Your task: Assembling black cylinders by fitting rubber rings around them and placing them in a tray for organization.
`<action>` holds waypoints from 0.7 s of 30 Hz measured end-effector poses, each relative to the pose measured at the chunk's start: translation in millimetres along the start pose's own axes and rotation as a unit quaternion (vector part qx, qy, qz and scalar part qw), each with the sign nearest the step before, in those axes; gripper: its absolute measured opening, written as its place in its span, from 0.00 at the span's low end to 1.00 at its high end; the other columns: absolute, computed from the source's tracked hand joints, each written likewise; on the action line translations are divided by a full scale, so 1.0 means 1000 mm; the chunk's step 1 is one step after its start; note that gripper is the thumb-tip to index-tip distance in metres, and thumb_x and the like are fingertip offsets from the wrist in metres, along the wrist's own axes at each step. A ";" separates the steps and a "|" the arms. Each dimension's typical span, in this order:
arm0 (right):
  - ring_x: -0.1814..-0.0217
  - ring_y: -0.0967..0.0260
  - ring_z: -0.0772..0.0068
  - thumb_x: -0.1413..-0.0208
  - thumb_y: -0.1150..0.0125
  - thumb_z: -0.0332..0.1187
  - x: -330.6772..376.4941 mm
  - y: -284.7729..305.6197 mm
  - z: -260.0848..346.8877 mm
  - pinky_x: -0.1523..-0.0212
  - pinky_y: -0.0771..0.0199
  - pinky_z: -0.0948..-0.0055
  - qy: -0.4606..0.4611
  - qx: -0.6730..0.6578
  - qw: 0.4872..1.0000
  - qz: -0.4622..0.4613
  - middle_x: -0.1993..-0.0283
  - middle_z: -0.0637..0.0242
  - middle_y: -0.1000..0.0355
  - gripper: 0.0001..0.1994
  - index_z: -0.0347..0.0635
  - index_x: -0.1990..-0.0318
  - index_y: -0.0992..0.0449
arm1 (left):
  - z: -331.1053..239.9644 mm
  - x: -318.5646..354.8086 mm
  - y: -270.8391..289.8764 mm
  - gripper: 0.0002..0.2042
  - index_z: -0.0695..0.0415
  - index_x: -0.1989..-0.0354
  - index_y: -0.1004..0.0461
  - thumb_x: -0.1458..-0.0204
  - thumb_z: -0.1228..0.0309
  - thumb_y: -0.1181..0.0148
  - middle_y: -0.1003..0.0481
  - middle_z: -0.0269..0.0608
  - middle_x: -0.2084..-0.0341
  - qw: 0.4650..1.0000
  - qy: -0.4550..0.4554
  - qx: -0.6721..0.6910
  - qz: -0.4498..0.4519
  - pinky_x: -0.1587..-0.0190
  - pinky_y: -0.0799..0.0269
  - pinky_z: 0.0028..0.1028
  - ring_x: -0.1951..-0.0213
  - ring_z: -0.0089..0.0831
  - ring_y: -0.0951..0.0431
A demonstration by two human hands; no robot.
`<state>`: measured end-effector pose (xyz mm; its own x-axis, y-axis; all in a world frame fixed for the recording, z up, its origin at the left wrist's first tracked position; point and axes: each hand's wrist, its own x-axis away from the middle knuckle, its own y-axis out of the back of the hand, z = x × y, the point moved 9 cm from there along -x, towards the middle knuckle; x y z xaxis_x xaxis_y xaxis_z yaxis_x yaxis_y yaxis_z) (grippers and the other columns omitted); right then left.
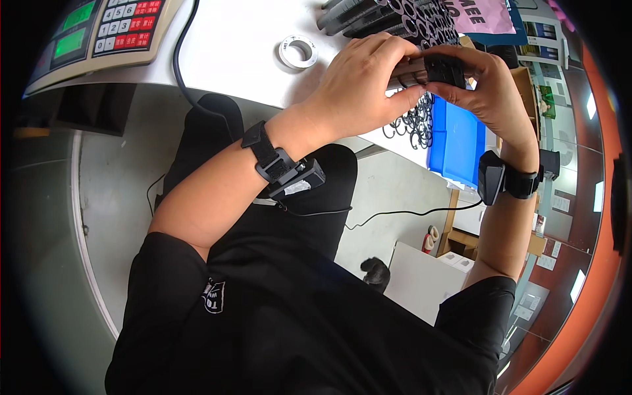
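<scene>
Both of my hands meet over the far edge of the table around a dark brownish tube [411, 74] with a black ribbed end [445, 69]. My left hand [363, 84] grips the tube's left part, with thumb and fingers closed on it. Thumb and fingers of my right hand [488, 84] are pinched around the black end. Just below lie several loose black rings [417, 125], partly hidden by my hands. Behind my hands is a stack of black tubes [359, 18], their round open ends facing right.
A white roll of tape [297, 52] lies on the white table [230, 49]. At the left stands a scale with keypad and green display [125, 29], its black cable [178, 59] running beside it. A blue bin [455, 141] sits at the table's right edge; a pink package [484, 16] lies behind.
</scene>
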<state>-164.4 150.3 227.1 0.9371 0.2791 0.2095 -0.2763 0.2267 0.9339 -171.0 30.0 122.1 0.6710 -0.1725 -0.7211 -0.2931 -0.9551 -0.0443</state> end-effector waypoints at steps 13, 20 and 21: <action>0.55 0.22 0.79 0.47 0.18 0.30 0.002 0.010 0.002 0.49 0.20 0.75 0.026 0.021 0.999 -0.029 0.57 0.64 0.17 0.22 0.33 0.46 0.17 | 0.006 0.003 -0.008 0.16 0.57 0.49 0.26 0.42 0.67 0.30 0.20 0.44 0.60 0.997 0.032 -0.066 0.029 0.52 0.22 0.39 0.55 0.45 0.18; 0.58 0.17 0.70 0.49 0.17 0.37 0.025 0.022 -0.013 0.50 0.18 0.75 -0.071 -0.291 0.951 -0.073 0.53 0.55 0.17 0.32 0.31 0.39 0.21 | 0.008 0.011 -0.012 0.15 0.60 0.51 0.24 0.42 0.67 0.32 0.19 0.47 0.63 0.994 0.030 -0.097 0.050 0.51 0.25 0.41 0.57 0.48 0.19; 0.58 0.17 0.70 0.49 0.17 0.37 0.030 0.021 -0.014 0.50 0.18 0.75 -0.073 -0.283 0.953 -0.078 0.53 0.55 0.17 0.32 0.31 0.39 0.21 | 0.008 0.011 -0.013 0.14 0.60 0.52 0.23 0.43 0.66 0.32 0.19 0.47 0.63 0.994 0.036 -0.093 0.050 0.49 0.26 0.41 0.57 0.48 0.19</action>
<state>-145.1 176.8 249.2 0.9845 0.0771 0.1576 -0.1631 0.7338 0.6596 -165.6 42.5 109.1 0.6938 -0.2792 -0.6639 -0.2340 -0.9592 0.1588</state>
